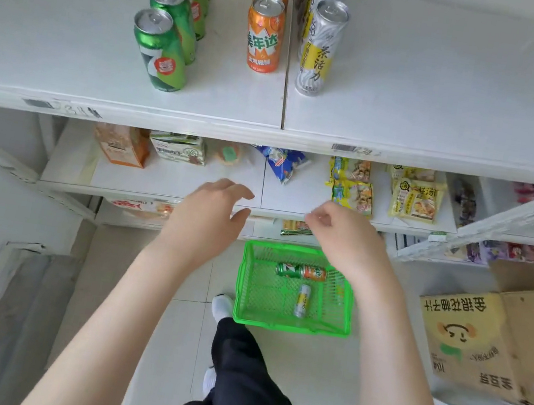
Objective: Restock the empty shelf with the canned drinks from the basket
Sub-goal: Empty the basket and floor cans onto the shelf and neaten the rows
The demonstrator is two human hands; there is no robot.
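Three cans remain to shelve, all lying on their sides in the green basket (288, 326) on the floor. The green can (287, 270) and orange can (314, 273) lie end to end, touching; the silver-yellow can (302, 300) is just below them, apart. Risks, my read: they're round and loose on mesh, so an off-centre grab probably rolls one into its neighbour. A slip on the lift would dent the can or hit the foot (222, 306) just beside the basket. Both hands hold nothing (left hand (211, 215) fingers spread and relaxed, right hand (343, 238) fingers loosely curled), hovering in front of the snack shelf (178, 185). The top shelf (446, 107) carries upright rows: green row (161, 54), orange row (264, 37), silver row (320, 47). A clumsy set-down at a row's front could topple these tall cans domino-style. Cardboard box (480, 345) at right, contents hidden.
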